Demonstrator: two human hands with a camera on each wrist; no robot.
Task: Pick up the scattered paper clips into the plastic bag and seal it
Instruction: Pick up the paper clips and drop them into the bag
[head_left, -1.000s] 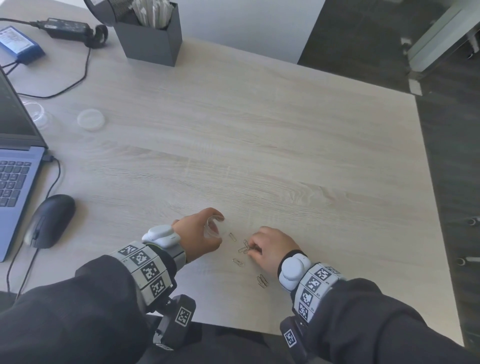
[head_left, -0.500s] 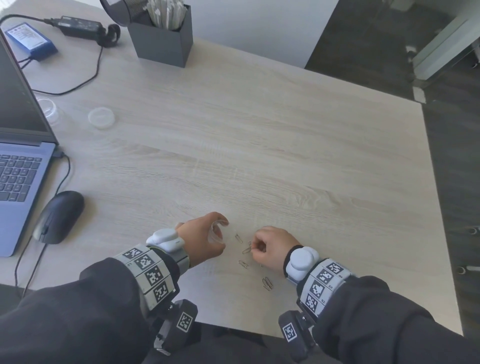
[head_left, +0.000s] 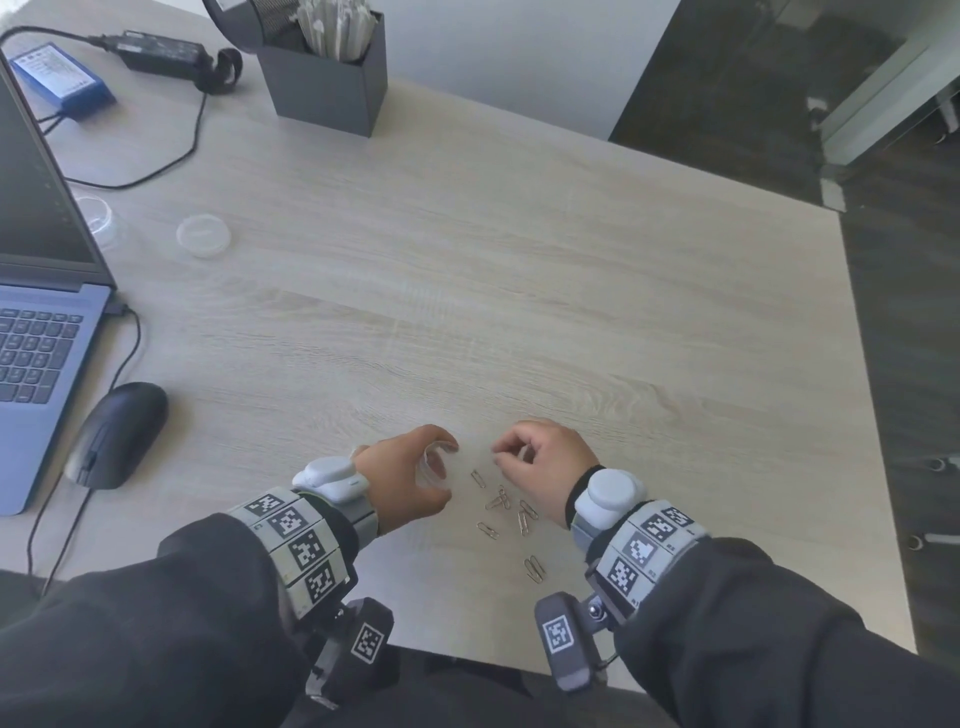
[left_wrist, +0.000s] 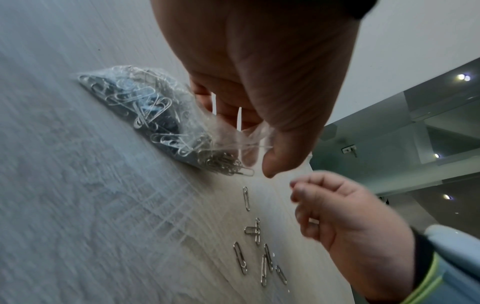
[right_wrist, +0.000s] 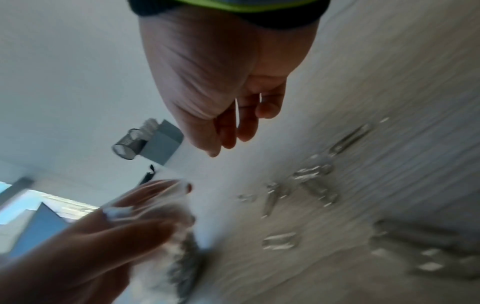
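Near the table's front edge my left hand grips the mouth of a small clear plastic bag, thumb and fingers holding it apart. The bag lies on the table with many silver paper clips inside. Several loose paper clips lie scattered just right of the bag, also plain in the left wrist view. My right hand hovers above them, close to the bag's mouth, fingers curled with thumb and forefinger pinched. A small glint between its fingers looks like a clip. The right wrist view is blurred.
A laptop and a black mouse sit at the left. A clear round lid, a dark pen holder, a power adapter and a blue box lie further back. The table's right edge drops to dark floor.
My right hand has lifted off the loose clips and moved up and left toward the bag's mouth. The left hand keeps holding the bag in place.
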